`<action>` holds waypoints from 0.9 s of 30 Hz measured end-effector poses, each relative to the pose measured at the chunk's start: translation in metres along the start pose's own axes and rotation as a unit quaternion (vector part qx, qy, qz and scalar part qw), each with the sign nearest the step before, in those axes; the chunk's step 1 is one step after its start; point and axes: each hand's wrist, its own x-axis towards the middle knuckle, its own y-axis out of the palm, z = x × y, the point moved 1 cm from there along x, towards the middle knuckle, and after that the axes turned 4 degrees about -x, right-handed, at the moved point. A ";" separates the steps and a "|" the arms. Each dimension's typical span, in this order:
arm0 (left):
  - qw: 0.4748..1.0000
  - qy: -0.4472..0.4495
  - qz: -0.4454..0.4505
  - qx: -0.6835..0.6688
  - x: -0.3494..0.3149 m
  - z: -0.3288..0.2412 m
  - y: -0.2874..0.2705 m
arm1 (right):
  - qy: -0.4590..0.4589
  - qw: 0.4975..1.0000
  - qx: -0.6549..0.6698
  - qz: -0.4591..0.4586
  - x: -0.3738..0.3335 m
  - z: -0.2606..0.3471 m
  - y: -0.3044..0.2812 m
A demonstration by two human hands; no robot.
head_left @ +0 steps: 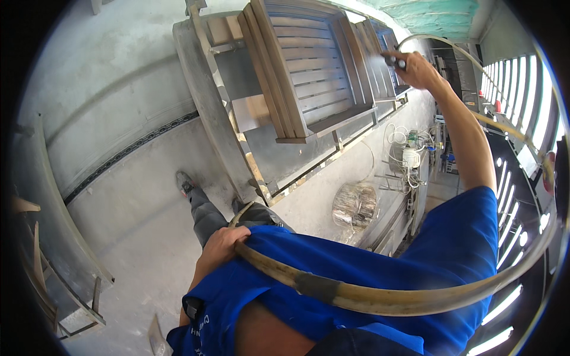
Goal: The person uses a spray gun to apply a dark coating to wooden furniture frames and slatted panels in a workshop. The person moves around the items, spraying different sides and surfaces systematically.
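My right hand [417, 70], arm stretched forward, is closed round a dark spray gun [393, 60]. Its nozzle points left at a brown slatted wooden piece [371, 62], where the air looks hazy. Nearer stands another slatted wooden piece [317, 65] with tall side rails, like a bench or crate. Low at my waist, my left hand [222, 244] is closed on a yellowish hose [267, 268]. That hose crosses in front of my blue shirt, has a dark taped band, and curves off to the right.
The wooden pieces rest on a metal frame [256, 172] over a grey trough. A thin hose [457, 48] loops behind my right hand. A plastic-wrapped round bundle [355, 206] sits on the floor, near a white container with tangled tubes [411, 156]. A chain-like track [133, 153] runs along the left.
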 end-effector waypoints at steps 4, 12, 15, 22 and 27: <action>0.999 -0.026 0.007 0.022 -0.018 -0.006 -0.023 | 0.050 0.989 0.036 -0.133 0.019 -0.020 0.002; 0.998 -0.028 -0.009 0.056 -0.024 -0.020 -0.040 | -0.019 0.996 0.084 -0.025 -0.061 -0.039 0.020; 0.997 -0.039 0.000 0.061 -0.016 -0.023 -0.037 | -0.001 0.994 0.079 0.077 -0.100 -0.047 0.024; 0.993 -0.055 -0.012 0.102 -0.006 -0.035 -0.008 | -0.011 0.986 0.126 -0.105 -0.046 -0.094 0.050; 0.988 -0.070 -0.041 0.130 -0.005 -0.038 0.022 | 0.035 0.954 0.104 -0.278 0.028 -0.108 0.046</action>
